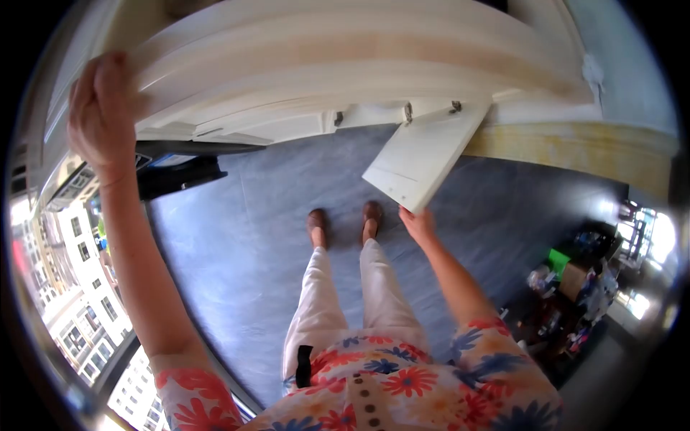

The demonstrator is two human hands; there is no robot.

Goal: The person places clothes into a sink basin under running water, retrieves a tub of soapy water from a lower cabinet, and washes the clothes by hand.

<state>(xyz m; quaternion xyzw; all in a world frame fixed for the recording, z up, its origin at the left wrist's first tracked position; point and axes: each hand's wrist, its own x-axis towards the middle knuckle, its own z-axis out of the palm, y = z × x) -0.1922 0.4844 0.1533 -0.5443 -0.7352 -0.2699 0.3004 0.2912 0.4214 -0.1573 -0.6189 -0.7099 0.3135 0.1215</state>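
Observation:
High on the left, my left hand (104, 122) is closed around the end of a pale, blurred cabinet panel (345, 54). Its fingertips are partly hidden by the hand itself. Lower down, a white cabinet door (431, 147) stands swung open over the floor, with metal hinges (456, 107) at its upper edge. My right hand (418, 222) grips the door's near corner, fingers curled at its edge.
Dark glossy flooring (273, 187) lies under my feet. White lower cabinet fronts (280, 128) run beside a black appliance (180, 172). Windows (86, 287) show buildings at left. A cluttered heap of things (575, 280) stands at right, and a yellowish baseboard (560, 147) follows the wall.

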